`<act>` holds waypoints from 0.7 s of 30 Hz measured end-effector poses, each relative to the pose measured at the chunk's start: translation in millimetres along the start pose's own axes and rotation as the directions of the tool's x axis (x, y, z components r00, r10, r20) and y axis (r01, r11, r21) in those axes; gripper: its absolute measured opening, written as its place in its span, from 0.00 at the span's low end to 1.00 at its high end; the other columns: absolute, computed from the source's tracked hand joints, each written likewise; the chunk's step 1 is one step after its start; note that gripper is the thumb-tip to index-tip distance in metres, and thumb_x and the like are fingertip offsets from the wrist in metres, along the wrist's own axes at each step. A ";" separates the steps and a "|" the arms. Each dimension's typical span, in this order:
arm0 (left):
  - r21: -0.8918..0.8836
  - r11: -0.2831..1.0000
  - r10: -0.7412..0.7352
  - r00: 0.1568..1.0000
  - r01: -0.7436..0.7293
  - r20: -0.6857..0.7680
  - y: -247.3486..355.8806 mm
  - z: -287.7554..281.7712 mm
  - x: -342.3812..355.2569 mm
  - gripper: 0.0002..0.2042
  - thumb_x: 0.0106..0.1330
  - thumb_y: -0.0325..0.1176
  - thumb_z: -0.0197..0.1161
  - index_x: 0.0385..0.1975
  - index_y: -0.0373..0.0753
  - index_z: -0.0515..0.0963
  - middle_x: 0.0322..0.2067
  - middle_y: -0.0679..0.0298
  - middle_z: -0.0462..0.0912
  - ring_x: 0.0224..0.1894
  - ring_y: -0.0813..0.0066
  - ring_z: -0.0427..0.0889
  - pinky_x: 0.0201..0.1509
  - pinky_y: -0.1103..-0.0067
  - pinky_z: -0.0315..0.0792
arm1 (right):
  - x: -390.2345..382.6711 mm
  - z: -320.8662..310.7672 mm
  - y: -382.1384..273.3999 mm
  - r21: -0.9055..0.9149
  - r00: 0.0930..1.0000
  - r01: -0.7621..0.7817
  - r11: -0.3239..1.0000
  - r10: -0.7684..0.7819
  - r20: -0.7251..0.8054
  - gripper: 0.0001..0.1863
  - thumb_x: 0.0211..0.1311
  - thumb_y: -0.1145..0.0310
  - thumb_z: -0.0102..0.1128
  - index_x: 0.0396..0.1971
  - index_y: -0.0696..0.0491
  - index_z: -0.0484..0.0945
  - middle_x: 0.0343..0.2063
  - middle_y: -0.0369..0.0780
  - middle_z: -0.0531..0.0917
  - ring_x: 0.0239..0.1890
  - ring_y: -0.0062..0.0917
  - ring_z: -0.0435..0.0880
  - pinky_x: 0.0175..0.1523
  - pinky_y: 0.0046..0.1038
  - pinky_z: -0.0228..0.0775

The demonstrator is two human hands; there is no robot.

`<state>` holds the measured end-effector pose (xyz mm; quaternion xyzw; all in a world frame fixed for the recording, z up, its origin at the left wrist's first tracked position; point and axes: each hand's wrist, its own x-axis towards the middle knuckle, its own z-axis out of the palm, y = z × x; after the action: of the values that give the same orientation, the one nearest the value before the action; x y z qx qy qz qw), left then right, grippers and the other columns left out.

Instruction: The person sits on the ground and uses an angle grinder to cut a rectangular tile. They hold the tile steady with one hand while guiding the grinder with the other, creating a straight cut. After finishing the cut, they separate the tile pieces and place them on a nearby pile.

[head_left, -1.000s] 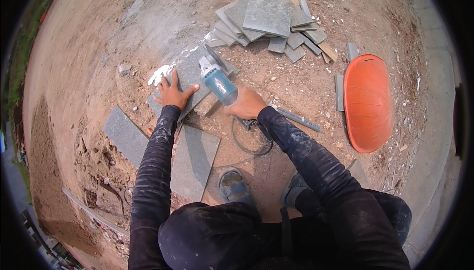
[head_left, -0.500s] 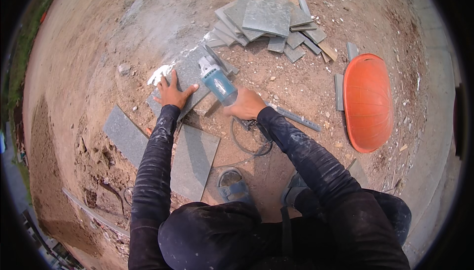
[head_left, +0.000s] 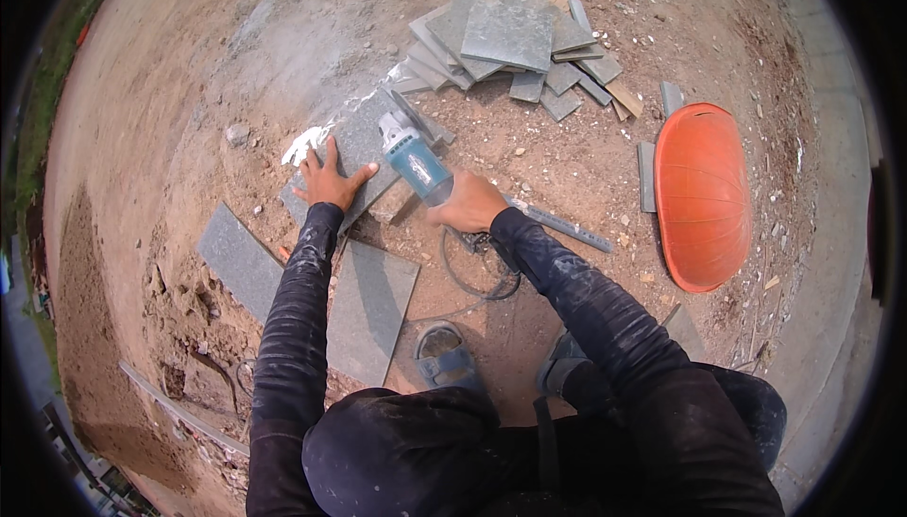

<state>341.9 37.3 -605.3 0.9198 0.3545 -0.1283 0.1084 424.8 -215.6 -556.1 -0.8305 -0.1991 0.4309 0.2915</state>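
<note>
My right hand is wrapped round the rear of a teal angle grinder. The grinder's disc meets a grey stone tile near its right edge. On the same tile, my left hand presses down with its fingers spread. White powder lies along the tile's far left edge, and dust hangs over the ground beyond. Two more grey tiles lie close to me: one below the worked tile and another to the left. How the disc sits in the stone is hard to make out.
A pile of grey tiles and offcuts lies ahead. To the right rests an orange basin-like shell beside narrow tile strips. A grey straight bar and a looped dark cable lie near my right forearm. My sandalled feet are close by.
The grinder has shifted very slightly toward me along the tile, with my right hand still round it. My left hand has stayed in place.
</note>
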 end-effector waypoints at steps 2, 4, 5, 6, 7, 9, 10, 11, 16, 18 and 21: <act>0.006 1.000 -0.001 1.000 0.001 -0.004 -0.2 0.2 0.3 0.54 0.42 0.77 0.61 0.71 0.57 0.55 0.70 0.44 0.49 0.72 0.43 0.45 0.63 0.34 0.40 | -1.1 -0.3 -0.3 0.000 1.000 -0.002 1.000 0.002 0.004 0.47 0.34 0.48 0.71 0.49 0.71 0.70 0.41 0.58 0.80 0.45 0.47 0.82 0.51 0.36 0.74; 0.015 1.000 -0.002 1.000 0.002 -0.008 0.0 0.6 0.4 0.54 0.42 0.77 0.61 0.70 0.57 0.55 0.70 0.44 0.49 0.72 0.43 0.45 0.63 0.34 0.40 | -2.7 -0.9 0.0 -0.006 1.000 0.000 1.000 0.000 0.007 0.48 0.34 0.48 0.71 0.50 0.71 0.69 0.41 0.58 0.80 0.45 0.47 0.82 0.52 0.36 0.74; 0.011 1.000 -0.003 1.000 0.003 -0.004 -0.1 0.6 0.4 0.54 0.42 0.77 0.61 0.70 0.57 0.55 0.70 0.44 0.49 0.72 0.43 0.45 0.63 0.34 0.40 | -3.3 -1.2 0.0 -0.009 1.000 0.000 1.000 0.000 0.007 0.48 0.34 0.48 0.71 0.51 0.71 0.68 0.42 0.58 0.80 0.45 0.47 0.82 0.52 0.35 0.74; 0.007 1.000 -0.005 1.000 0.005 0.000 -0.3 0.6 0.2 0.54 0.42 0.77 0.61 0.70 0.57 0.55 0.70 0.44 0.49 0.72 0.43 0.45 0.63 0.34 0.40 | -3.7 -1.3 -0.3 -0.013 1.000 -0.001 1.000 0.001 0.007 0.49 0.34 0.48 0.71 0.51 0.71 0.68 0.42 0.58 0.80 0.46 0.47 0.82 0.52 0.35 0.74; 0.003 1.000 -0.007 1.000 0.007 0.003 -0.8 0.3 0.5 0.54 0.42 0.77 0.61 0.70 0.57 0.55 0.70 0.44 0.49 0.72 0.43 0.45 0.63 0.34 0.40 | -4.3 -2.1 -1.5 -0.017 1.000 0.000 1.000 0.000 0.007 0.49 0.34 0.48 0.71 0.52 0.72 0.67 0.42 0.59 0.80 0.46 0.47 0.82 0.53 0.35 0.74; 0.009 1.000 -0.006 1.000 0.006 0.001 -1.1 0.2 1.0 0.54 0.41 0.78 0.61 0.70 0.57 0.55 0.70 0.44 0.49 0.72 0.43 0.45 0.63 0.34 0.40 | -6.5 -3.9 -3.0 -0.017 1.000 -0.008 1.000 0.009 0.015 0.50 0.34 0.48 0.71 0.53 0.72 0.67 0.43 0.59 0.80 0.47 0.47 0.82 0.53 0.35 0.73; 0.011 1.000 -0.005 1.000 0.005 0.000 -0.9 0.6 1.2 0.55 0.41 0.78 0.60 0.71 0.57 0.55 0.70 0.44 0.49 0.72 0.43 0.45 0.63 0.34 0.40 | -7.3 -4.6 -3.0 -0.018 1.000 -0.013 1.000 0.014 0.018 0.50 0.34 0.48 0.71 0.53 0.72 0.66 0.43 0.59 0.80 0.47 0.47 0.82 0.53 0.35 0.73; 0.014 1.000 -0.006 1.000 0.006 0.002 -0.8 0.7 1.4 0.55 0.41 0.78 0.60 0.71 0.57 0.55 0.70 0.44 0.49 0.72 0.43 0.45 0.63 0.34 0.40 | -7.0 -4.3 -2.6 -0.019 1.000 -0.012 1.000 0.012 0.019 0.50 0.34 0.48 0.71 0.53 0.71 0.66 0.43 0.59 0.80 0.47 0.47 0.82 0.53 0.35 0.73; 0.007 1.000 -0.005 1.000 0.005 0.009 -1.5 0.9 2.0 0.55 0.41 0.78 0.60 0.71 0.57 0.54 0.70 0.45 0.48 0.72 0.44 0.44 0.63 0.34 0.40 | -5.7 -3.9 -1.5 0.000 0.999 -0.007 1.000 0.007 0.032 0.49 0.34 0.48 0.71 0.52 0.71 0.68 0.43 0.58 0.80 0.46 0.47 0.82 0.53 0.36 0.74; 0.007 1.000 -0.007 1.000 0.007 0.016 -0.3 1.2 2.6 0.55 0.41 0.78 0.60 0.71 0.57 0.54 0.70 0.46 0.48 0.72 0.44 0.44 0.64 0.34 0.39 | -5.1 -2.7 0.5 -0.004 1.000 -0.015 1.000 0.015 0.026 0.47 0.34 0.47 0.71 0.50 0.71 0.69 0.43 0.58 0.80 0.46 0.47 0.82 0.52 0.36 0.74; 0.011 1.000 -0.022 0.999 0.022 0.041 0.7 -2.3 2.0 0.55 0.42 0.77 0.61 0.71 0.57 0.53 0.71 0.46 0.46 0.73 0.44 0.43 0.66 0.36 0.38 | -4.5 -1.5 0.6 0.000 1.000 -0.008 1.000 0.008 0.025 0.46 0.34 0.47 0.70 0.49 0.70 0.70 0.42 0.57 0.80 0.46 0.47 0.82 0.52 0.36 0.74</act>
<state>344.1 38.7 -603.7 0.9136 0.3615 -0.1504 0.1094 423.6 -219.2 -553.1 -0.8258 -0.1995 0.4426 0.2871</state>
